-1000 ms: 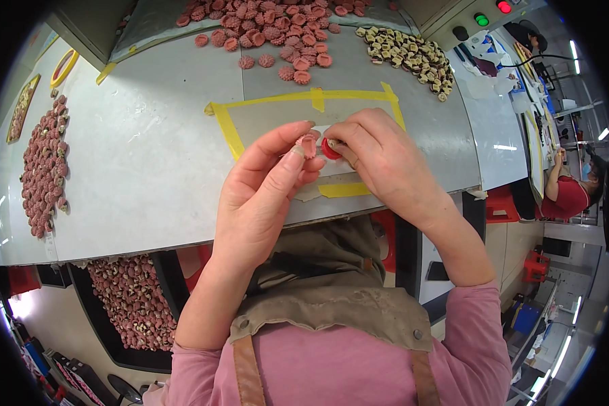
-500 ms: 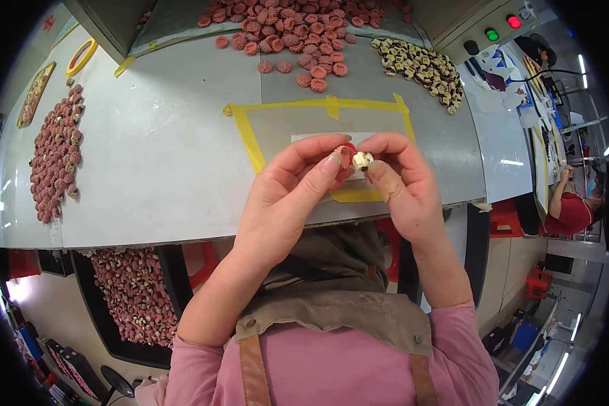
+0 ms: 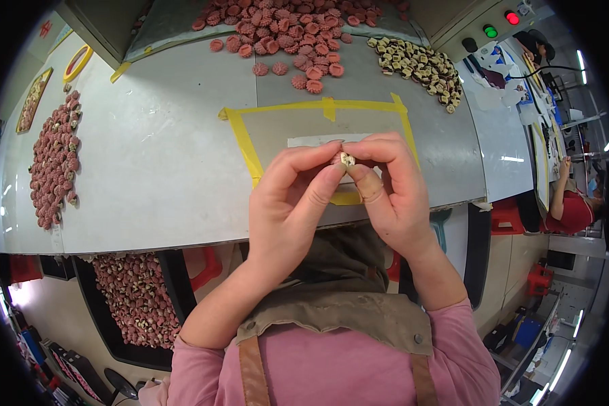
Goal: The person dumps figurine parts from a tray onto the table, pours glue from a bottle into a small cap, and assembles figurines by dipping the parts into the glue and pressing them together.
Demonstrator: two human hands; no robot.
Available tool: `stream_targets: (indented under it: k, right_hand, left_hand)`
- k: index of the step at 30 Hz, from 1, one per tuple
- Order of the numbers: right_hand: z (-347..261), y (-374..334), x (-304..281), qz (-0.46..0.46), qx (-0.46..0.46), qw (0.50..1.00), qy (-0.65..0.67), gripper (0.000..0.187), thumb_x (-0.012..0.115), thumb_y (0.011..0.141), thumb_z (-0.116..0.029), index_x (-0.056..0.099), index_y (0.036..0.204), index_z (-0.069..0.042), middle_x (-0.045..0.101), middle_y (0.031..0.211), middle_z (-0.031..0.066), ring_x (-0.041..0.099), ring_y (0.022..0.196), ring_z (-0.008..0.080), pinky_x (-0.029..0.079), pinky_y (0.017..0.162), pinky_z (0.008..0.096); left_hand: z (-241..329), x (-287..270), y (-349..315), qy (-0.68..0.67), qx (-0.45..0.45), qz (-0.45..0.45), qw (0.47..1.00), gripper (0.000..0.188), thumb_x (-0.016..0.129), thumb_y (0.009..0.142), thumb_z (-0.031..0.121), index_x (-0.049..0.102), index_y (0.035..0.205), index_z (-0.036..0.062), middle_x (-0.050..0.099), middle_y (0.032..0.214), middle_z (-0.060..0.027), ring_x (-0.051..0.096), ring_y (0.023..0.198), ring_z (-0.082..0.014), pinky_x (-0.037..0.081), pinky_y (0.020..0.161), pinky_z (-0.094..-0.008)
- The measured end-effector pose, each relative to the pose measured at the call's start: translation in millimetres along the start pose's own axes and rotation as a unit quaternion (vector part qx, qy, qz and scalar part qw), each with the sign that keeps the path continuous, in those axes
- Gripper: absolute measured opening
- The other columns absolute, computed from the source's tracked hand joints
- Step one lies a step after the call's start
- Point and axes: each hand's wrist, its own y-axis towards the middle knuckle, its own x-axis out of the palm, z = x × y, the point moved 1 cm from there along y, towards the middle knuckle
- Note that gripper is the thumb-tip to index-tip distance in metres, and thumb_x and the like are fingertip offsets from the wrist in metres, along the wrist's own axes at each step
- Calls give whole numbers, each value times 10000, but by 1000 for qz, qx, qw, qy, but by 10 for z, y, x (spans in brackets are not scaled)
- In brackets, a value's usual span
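My left hand (image 3: 277, 196) and my right hand (image 3: 399, 193) meet fingertip to fingertip above the near part of a taped-off area on the table. Between thumb and forefinger, the left one pinches a small pink bumpy cap (image 3: 335, 160), mostly covered by the fingers. A cream-and-dark piece (image 3: 347, 159) is pinched in the right fingertips, pressed up against the cap. Whether it sits fully inside the cap cannot be made out. Below the hands lies a white strip (image 3: 304, 142), partly hidden by them.
Loose pink caps (image 3: 287, 34) are heaped at the back, with cream-and-dark pieces (image 3: 419, 68) to their right. Joined pink pieces (image 3: 55, 159) lie at the far left. Yellow tape (image 3: 242, 142) frames the work spot. A black tray (image 3: 95, 318) of such pieces stands below the table edge.
The cream-and-dark piece, beside the pink cap before, is now pressed against it. Both hands have drawn closer together, and the right one has shifted left.
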Motion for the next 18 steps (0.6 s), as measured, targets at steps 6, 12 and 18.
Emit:
stream_targets:
  k: [6, 12, 18]
  right_hand:
    - [33, -61, -133, -35, -52, 994, -88, 245, 625, 898, -113, 561, 1113, -14, 546, 1068, 102, 537, 923, 189, 445, 813, 292]
    - [73, -63, -264, -136, -45, 990, -7, 340, 664, 876, -219, 564, 1145, -36, 562, 1166, 123, 552, 1022, 248, 438, 882, 337]
    - [265, -143, -193, -57, -83, 992, -75, 297, 648, 871, -140, 531, 1126, -41, 577, 1105, 128, 562, 988, 258, 468, 844, 341]
  left_hand:
    - [66, 29, 24, 46, 9, -22, 999, 292, 580, 931, 37, 547, 1216, -20, 593, 1092, -81, 590, 985, -123, 480, 861, -248]
    - [162, -4, 41, 11, -96, -92, 991, 497, 573, 929, 44, 379, 1386, 6, 612, 1086, -107, 589, 1023, -140, 472, 914, -272]
    - [31, 140, 3, 56, -41, -73, 995, 587, 606, 898, 16, 330, 1415, 5, 607, 1116, -126, 590, 1026, -148, 472, 913, -279]
